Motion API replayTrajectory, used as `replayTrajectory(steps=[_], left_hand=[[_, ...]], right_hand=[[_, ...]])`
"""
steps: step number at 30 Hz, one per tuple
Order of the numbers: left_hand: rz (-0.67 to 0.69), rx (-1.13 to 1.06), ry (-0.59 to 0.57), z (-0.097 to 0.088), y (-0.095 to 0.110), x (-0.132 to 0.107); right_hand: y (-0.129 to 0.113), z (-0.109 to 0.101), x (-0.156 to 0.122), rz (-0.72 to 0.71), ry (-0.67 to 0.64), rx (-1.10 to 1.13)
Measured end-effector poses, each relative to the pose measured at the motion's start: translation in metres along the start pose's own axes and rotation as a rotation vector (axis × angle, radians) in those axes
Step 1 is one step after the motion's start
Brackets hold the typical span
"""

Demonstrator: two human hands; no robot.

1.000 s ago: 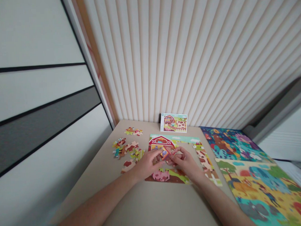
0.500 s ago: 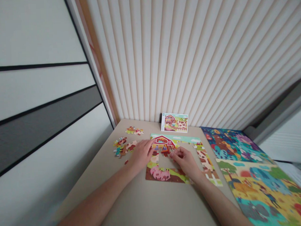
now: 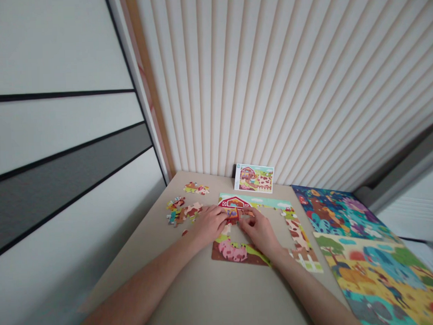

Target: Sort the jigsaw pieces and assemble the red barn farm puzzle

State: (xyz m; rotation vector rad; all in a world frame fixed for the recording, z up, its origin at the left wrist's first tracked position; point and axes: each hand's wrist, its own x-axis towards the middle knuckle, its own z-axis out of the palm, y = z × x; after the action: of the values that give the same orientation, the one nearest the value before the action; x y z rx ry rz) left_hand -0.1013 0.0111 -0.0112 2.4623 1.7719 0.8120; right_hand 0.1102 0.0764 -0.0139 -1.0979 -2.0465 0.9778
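Observation:
A farm jigsaw puzzle (image 3: 262,199) lies on the table, its border joined around an open middle. At its red barn, my right hand (image 3: 258,229) is closed, thumb and finger pinching the right edge of a red-and-purple barn puzzle piece (image 3: 233,214). My left hand (image 3: 212,223) is closed too, with bent fingertips at the left edge of the same piece. The fingers partly cover the joints, so how snugly the piece sits cannot be seen. Below the hands, the pink pig section (image 3: 232,251) is joined to the bottom border.
Loose puzzle pieces (image 3: 179,215) lie left of my left hand, with another small cluster (image 3: 196,188) farther back. A picture card (image 3: 254,178) leans upright behind the puzzle. Two finished puzzles, a dark blue one (image 3: 341,210) and a savanna one (image 3: 387,275), cover the table's right side.
My right hand has shifted slightly left with the barn piece, which now sits closer to the barn's left side. My left hand has moved down and right, its fingers now bent at the piece.

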Motion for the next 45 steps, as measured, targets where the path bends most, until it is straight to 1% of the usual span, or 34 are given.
replayTrajectory(steps=[4,11,15,19,21,28,31,35,39,42,45], left_hand=[[0.046,0.031,-0.034,-0.003,0.004,0.0],[0.06,0.117,-0.054,-0.003,0.003,-0.002],[0.067,0.134,-0.072,-0.004,0.002,-0.002],[0.082,0.127,-0.087,-0.007,0.003,-0.002],[0.081,0.126,-0.09,-0.009,0.004,-0.002],[0.089,0.135,-0.101,-0.01,0.005,-0.003],[0.052,0.148,-0.092,-0.008,0.006,-0.003],[0.002,0.154,-0.07,-0.005,0.008,-0.003],[0.044,0.14,-0.096,-0.008,0.006,-0.002],[0.091,0.126,-0.125,-0.012,0.004,-0.002],[0.106,0.128,-0.128,-0.014,0.004,-0.003]], right_hand=[[-0.002,-0.001,0.002,0.006,-0.003,-0.067],[-0.006,-0.005,0.001,-0.003,-0.045,-0.186],[-0.008,-0.004,-0.003,-0.065,-0.067,-0.282],[-0.012,-0.003,-0.007,-0.166,-0.124,-0.382],[-0.015,-0.004,-0.008,-0.194,-0.148,-0.434],[-0.019,-0.008,-0.007,-0.22,-0.205,-0.55],[-0.018,-0.009,-0.007,-0.231,-0.226,-0.577],[-0.017,-0.008,-0.007,-0.249,-0.202,-0.64],[-0.017,-0.01,-0.005,-0.271,-0.219,-0.736],[-0.02,-0.013,-0.005,-0.335,-0.247,-0.846],[-0.022,-0.015,-0.006,-0.393,-0.26,-0.918]])
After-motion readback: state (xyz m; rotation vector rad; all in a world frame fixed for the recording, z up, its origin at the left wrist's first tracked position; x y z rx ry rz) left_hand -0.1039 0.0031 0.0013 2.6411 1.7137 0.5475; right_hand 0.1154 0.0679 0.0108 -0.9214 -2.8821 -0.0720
